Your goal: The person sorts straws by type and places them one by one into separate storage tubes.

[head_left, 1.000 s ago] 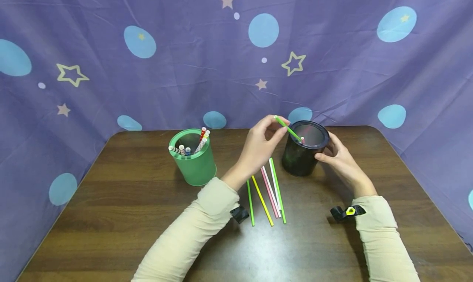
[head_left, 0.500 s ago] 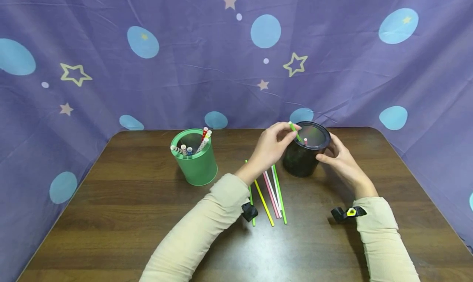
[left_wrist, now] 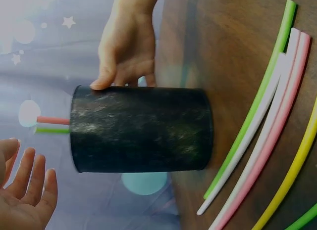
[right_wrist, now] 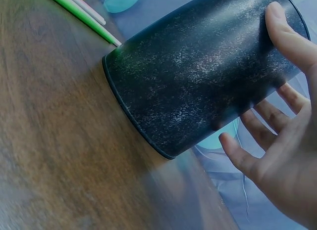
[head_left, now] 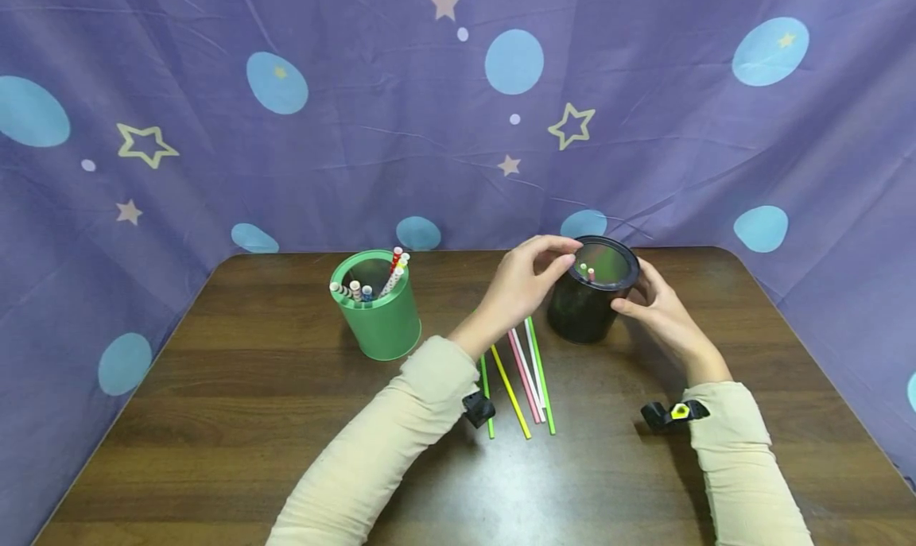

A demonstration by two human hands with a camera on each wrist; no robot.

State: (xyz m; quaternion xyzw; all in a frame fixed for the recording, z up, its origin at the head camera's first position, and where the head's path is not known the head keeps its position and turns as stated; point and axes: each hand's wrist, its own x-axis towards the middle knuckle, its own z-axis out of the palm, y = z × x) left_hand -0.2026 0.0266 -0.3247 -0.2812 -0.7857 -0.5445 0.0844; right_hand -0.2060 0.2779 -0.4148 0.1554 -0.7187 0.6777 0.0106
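Note:
A black can (head_left: 578,311) stands upright on the table at the centre right of the head view. My right hand (head_left: 661,314) holds its right side, thumb at the front and fingers reaching behind. Two thin sticks that look like straws stand inside, a green straw (left_wrist: 52,131) and a pink straw (left_wrist: 53,120), their ends showing above the rim in the left wrist view. My left hand (head_left: 521,285) hovers by the left of the rim with nothing in its fingers. The left wrist view shows those fingers spread apart from the can.
Several loose straws lie left of and in front of the can, among them a yellow straw (head_left: 511,391) and a pink straw (head_left: 525,379). A green can (head_left: 385,327) with several patterned straws stands further left. Behind the table (head_left: 215,419) hangs a purple curtain (head_left: 401,133).
My left hand moved right to the black can's rim and let go of the green straw, which dropped inside beside the pink one. The right hand stayed on the can.

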